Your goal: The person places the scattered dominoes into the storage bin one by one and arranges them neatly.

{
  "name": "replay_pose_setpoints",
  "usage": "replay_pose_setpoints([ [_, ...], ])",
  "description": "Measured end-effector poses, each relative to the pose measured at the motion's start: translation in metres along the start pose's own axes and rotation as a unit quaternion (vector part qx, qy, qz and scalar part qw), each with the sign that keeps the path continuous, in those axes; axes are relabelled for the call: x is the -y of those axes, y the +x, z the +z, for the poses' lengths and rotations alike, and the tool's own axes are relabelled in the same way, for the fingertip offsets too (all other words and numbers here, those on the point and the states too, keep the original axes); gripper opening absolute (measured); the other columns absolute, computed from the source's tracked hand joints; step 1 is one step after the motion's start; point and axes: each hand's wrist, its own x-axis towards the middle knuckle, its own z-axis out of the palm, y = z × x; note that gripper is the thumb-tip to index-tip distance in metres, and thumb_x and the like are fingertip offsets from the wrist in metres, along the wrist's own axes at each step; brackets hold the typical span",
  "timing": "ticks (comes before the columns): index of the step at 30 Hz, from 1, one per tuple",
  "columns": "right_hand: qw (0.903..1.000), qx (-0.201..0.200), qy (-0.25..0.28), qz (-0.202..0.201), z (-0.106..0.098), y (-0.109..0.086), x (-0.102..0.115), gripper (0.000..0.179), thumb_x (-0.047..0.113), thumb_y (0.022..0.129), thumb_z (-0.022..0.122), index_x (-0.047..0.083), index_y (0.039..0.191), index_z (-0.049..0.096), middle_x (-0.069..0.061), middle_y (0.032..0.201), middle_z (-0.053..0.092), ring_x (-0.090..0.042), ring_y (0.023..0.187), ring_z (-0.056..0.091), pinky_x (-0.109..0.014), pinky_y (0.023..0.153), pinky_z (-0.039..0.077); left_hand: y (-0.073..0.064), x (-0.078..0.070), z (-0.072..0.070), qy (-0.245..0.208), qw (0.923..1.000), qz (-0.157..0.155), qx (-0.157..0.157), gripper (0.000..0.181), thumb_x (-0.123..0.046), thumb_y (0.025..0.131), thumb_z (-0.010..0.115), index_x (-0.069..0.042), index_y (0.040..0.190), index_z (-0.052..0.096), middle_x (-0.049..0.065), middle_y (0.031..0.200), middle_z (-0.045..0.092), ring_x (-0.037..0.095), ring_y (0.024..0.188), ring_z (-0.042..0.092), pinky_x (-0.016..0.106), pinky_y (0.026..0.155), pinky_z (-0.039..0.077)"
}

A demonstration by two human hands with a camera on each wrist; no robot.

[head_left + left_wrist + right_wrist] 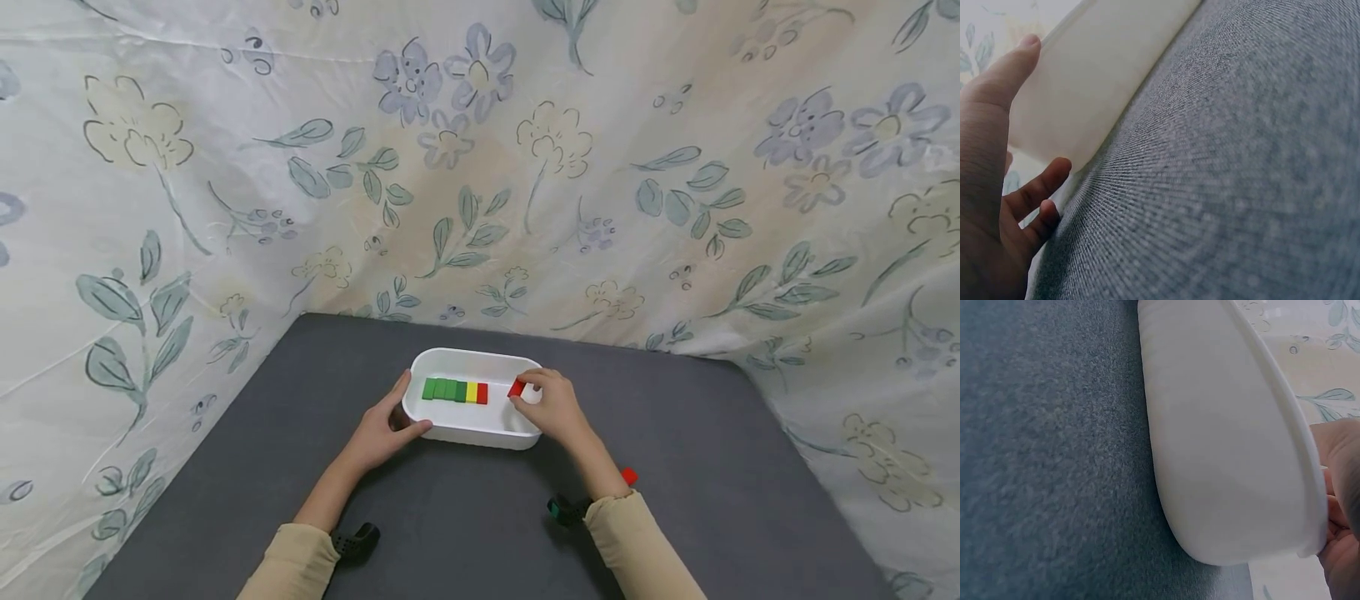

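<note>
A white rectangular tray [450, 433] with rounded corners stands on the dark grey table in the head view. My left hand [381, 429] holds its left end, thumb at the near rim and fingers along the side; the left wrist view shows this hand [1007, 156] against the tray wall. Over the tray's right part, my right hand [553, 406] pinches a small red block [517, 387] between thumb and fingers. Inside the tray lies a row of small blocks: several green blocks [444, 389], a yellow block [472, 392] and a red end block [482, 393]. The tray wall hides the right fingertips in the right wrist view.
Another red block [629, 476] lies on the table [720, 467], partly behind the right forearm. Black bands with devices are on both wrists. A floral cloth [480, 167] hangs behind and at the sides of the table.
</note>
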Motion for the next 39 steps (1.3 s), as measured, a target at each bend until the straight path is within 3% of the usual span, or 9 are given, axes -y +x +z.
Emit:
replay_pose_setpoints([
  [9,0.9968,0.065,-0.044,-0.018,0.012,0.021,0.0,0.02,0.013,0.089,0.083,0.004,0.107,0.081,-0.011,0.113,0.077,-0.029,0.099,0.065,-0.046,0.089,0.056,-0.001,-0.001,-0.001,0.0,1.0,0.003,-0.002,0.104,-0.035,0.091,0.086,-0.01,0.17,0.024,0.01,0.17,0.037,0.017,0.088,0.058,0.025,0.075,0.05],
  [22,0.9826,0.147,-0.113,-0.013,0.027,0.04,0.023,0.023,0.011,0.089,0.082,0.001,0.11,0.081,-0.01,0.106,0.079,-0.027,0.101,0.07,-0.044,0.096,0.054,-0.006,-0.002,-0.014,-0.002,0.9999,0.003,0.015,0.104,-0.035,0.091,0.086,-0.01,0.17,0.023,0.01,0.169,0.039,0.018,0.089,0.059,0.026,0.076,0.05],
  [31,0.9775,0.189,-0.086,0.038,0.034,0.041,0.029,0.031,0.008,0.091,0.082,-0.001,0.12,0.078,-0.015,0.119,0.076,-0.028,0.107,0.065,-0.044,0.105,0.052,-0.007,-0.002,-0.016,-0.006,0.9998,0.007,0.019,0.104,-0.035,0.091,0.086,-0.013,0.17,0.023,0.009,0.169,0.039,0.018,0.088,0.059,0.026,0.076,0.05],
  [39,0.9772,0.191,-0.084,0.04,0.037,0.04,0.029,0.032,0.008,0.091,0.081,-0.002,0.122,0.077,-0.015,0.12,0.076,-0.028,0.108,0.065,-0.045,0.105,0.052,-0.005,0.0,-0.016,-0.011,0.9997,0.008,0.02,0.104,-0.036,0.091,0.086,-0.012,0.17,0.023,0.007,0.173,0.032,0.017,0.089,0.059,0.027,0.077,0.05],
])
